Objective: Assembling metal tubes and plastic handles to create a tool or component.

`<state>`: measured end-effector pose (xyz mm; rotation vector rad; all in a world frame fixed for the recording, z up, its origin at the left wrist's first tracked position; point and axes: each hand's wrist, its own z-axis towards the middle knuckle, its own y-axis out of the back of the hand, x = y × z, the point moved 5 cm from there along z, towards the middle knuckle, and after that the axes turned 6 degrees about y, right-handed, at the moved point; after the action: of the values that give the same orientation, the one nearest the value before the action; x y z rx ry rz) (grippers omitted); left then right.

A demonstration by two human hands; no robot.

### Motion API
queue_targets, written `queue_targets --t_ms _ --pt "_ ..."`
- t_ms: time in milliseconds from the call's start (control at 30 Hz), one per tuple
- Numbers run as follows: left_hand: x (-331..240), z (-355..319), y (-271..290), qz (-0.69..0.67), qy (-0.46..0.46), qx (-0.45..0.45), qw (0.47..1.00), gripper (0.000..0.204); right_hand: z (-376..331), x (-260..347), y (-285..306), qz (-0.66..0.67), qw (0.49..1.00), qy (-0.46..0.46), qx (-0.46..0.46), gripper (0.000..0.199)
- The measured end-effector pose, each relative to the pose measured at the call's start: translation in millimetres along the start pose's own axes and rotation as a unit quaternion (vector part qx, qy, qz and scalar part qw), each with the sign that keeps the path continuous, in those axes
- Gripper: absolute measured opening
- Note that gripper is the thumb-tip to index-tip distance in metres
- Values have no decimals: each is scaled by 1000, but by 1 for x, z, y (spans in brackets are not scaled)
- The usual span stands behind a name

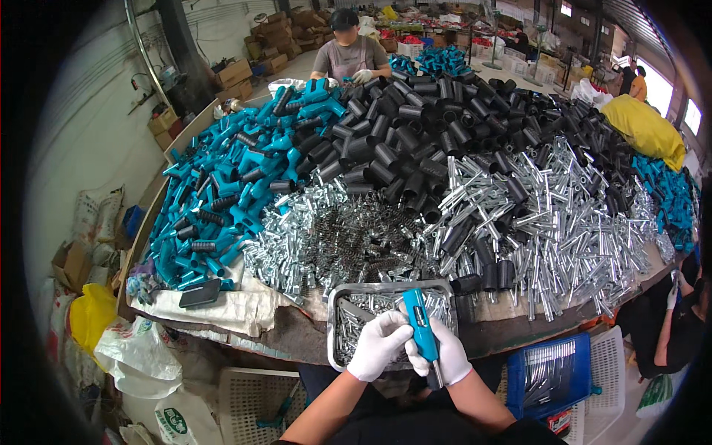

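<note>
Teal tool handle (420, 317) held upright between two gloved hands above a metal tray.
The right hand (452, 357) is curled closed around the handle from the right; a metal rod (435, 373) projects from the handle's lower end. The left hand (380, 345) is partly curled, its fingertips at the handle's left side; whether it grips cannot be told. The handle is at the front edge of the table, over the right part of the tray (331, 335), which contains small metal parts (353, 324). Beyond the tray lie dark springs (356, 241), with silver rods (571, 230) to the right, teal handles (230, 178) to the left and black tubes (415, 122) behind.
</note>
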<state>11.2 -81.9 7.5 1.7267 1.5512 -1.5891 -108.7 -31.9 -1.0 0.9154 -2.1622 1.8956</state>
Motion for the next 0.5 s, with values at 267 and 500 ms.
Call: queue_targets --t_ms 267,500 --pt "-4 -1 -13 -92 88 95 987 29 -3 -14 -12 201 960 -9 196 57" --pt "-24 -10 -22 455 -35 11 890 45 -6 35 -7 -237 929 251 -131 45"
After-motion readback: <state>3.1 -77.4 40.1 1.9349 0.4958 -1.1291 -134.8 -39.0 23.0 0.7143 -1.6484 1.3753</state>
